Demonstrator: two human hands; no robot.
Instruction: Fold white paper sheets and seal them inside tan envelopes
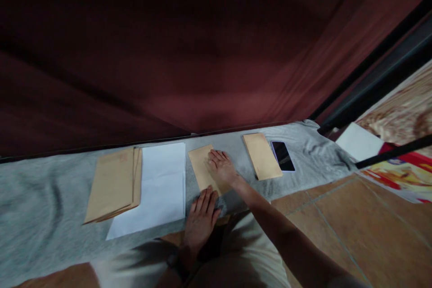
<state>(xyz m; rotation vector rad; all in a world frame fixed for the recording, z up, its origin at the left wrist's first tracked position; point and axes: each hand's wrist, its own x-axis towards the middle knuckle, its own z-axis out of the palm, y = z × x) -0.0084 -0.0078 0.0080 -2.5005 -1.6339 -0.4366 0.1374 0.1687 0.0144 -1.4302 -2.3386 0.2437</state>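
Note:
A brown envelope [200, 165] lies on a grey cloth [43, 202] spread over the floor in front of me. My right hand [221, 166] rests flat on the envelope's upper right part, fingers stretched out. My left hand [200, 220] lies flat at the envelope's near end, fingers spread and pointing away from me. Neither hand holds anything.
To the left lie white paper sheets [158, 189] and a stack of brown envelopes [113, 184]. To the right are another brown envelope [261, 155] and a dark phone [282, 156]. A maroon curtain [189, 49] hangs behind. Tiled floor [357, 220] and a white sheet [359, 142] are at right.

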